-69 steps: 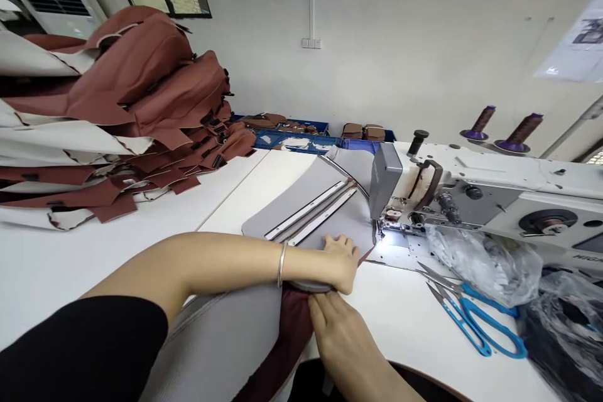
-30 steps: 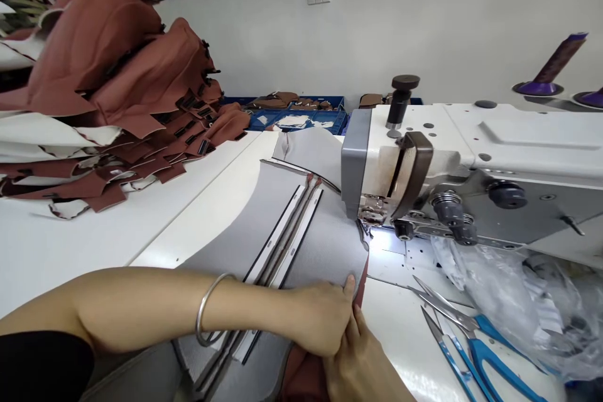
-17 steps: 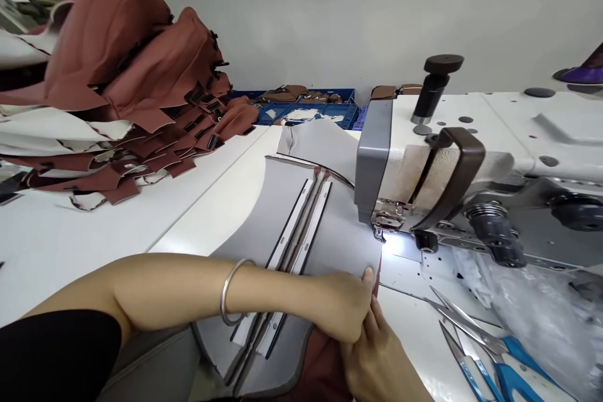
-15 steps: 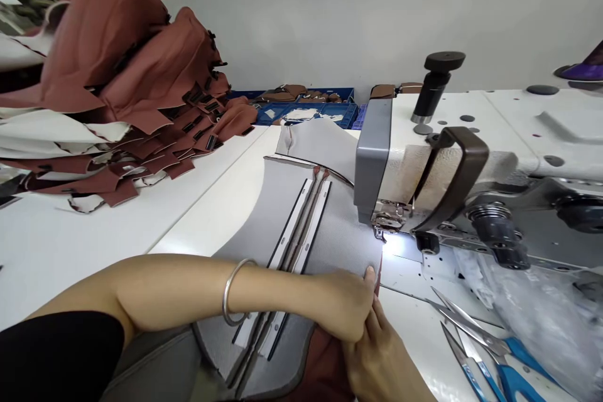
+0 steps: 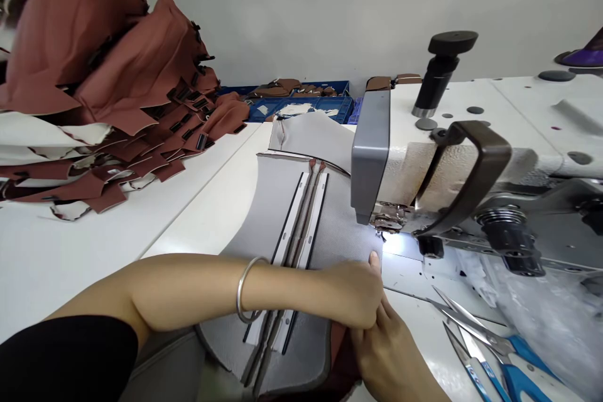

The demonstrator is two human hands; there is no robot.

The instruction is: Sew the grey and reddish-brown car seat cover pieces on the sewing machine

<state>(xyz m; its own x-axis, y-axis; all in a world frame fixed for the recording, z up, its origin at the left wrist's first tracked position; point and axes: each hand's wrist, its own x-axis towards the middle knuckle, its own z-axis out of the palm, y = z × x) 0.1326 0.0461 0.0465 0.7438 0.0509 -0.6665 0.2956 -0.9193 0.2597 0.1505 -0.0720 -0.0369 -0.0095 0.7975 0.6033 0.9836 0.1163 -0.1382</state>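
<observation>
A grey fabric panel [image 5: 282,201] with two white strips [image 5: 301,213] down its middle lies on the white table, its right edge beside the needle of the sewing machine [image 5: 452,163]. My left hand [image 5: 353,292], a silver bangle on its wrist, lies on the panel's near right edge, fingers curled with the thumb pointing at the needle. My right hand [image 5: 391,352] comes from below and touches the left one, its fingers tucked at the brown layer [image 5: 342,358] under the grey. Neither hand's fingertips show fully.
A tall heap of brown and white cut pieces [image 5: 103,88] fills the left of the table. Blue-handled scissors [image 5: 485,345] lie at the right front, by a clear plastic bag [image 5: 541,308]. Blue crates [image 5: 301,103] stand at the back wall.
The view has closed in on the machine. The grey panel and both hands have crept toward the needle; the left thumb now sits close to the lit presser foot.
</observation>
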